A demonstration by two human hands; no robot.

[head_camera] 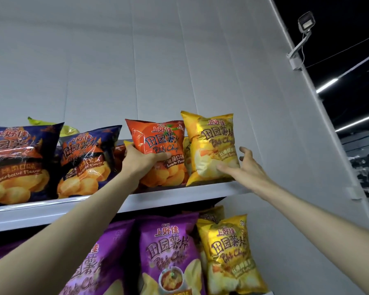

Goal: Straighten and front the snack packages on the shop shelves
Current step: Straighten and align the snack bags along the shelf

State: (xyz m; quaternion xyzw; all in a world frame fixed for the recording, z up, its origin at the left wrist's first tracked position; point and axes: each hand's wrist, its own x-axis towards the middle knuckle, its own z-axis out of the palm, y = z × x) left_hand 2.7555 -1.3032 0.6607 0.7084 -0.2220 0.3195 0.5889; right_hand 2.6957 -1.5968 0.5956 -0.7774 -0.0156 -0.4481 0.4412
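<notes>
We are looking up at a white top shelf (179,195) fixed against a plain white panelled wall (158,60). To the right the wall ends at a dark ceiling with strip lights (326,85), and a security camera (305,23) is mounted at that corner. Two blue barbecue bags (19,162) stand at the left of the shelf. On the level below stand purple bags (168,252) and a yellow lower bag (230,252).

Our left hand (141,160) grasps the red tomato bag (158,141) by its lower left edge, with the fingers curled behind and the thumb lying across the front. The bag stands on the top shelf, tilted a little, just left of the yellow honey butter bag (211,143) and touching it.

Our right hand (247,167) is spread and relaxed at the yellow honey butter bag's lower right corner. The thumb rests on the bag's front and the fingers are splayed beside its right edge, not closed round it. This bag stands upright at the shelf's right end
</notes>
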